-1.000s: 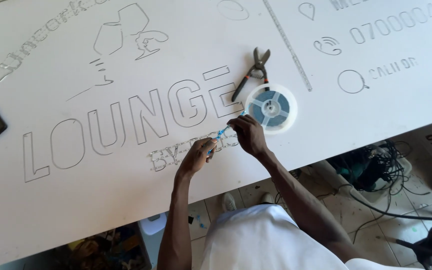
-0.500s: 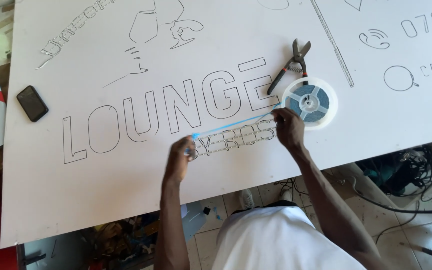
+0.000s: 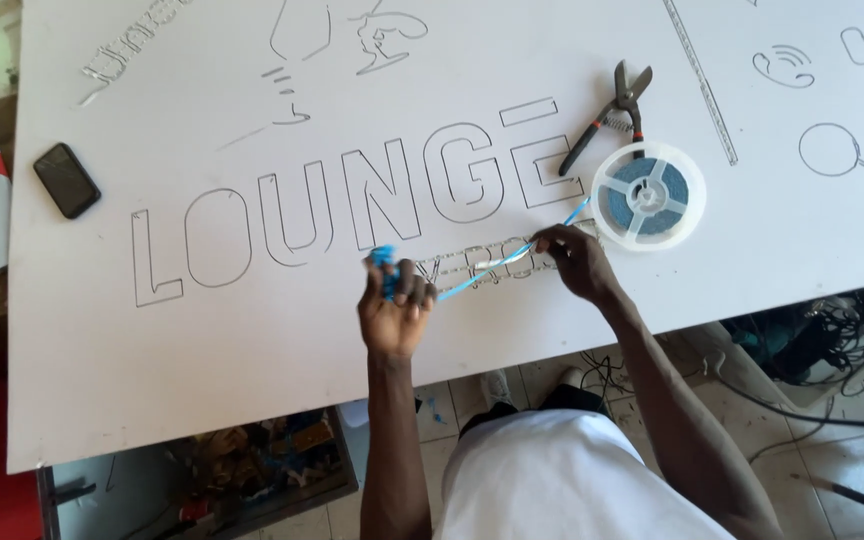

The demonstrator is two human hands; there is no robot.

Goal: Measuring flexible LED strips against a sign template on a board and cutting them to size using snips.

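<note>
- Left hand [image 3: 393, 305] is fisted round the bunched blue end of the strip [image 3: 497, 264], near the board's [image 3: 202, 380] near edge.
- Right hand [image 3: 574, 262] pinches that strip further right, so the hands sit apart.
- Strip runs up to the reel [image 3: 648, 195]; pliers [image 3: 607, 115] lie just beyond it.
- Phone [image 3: 66, 180] sits far left.
</note>
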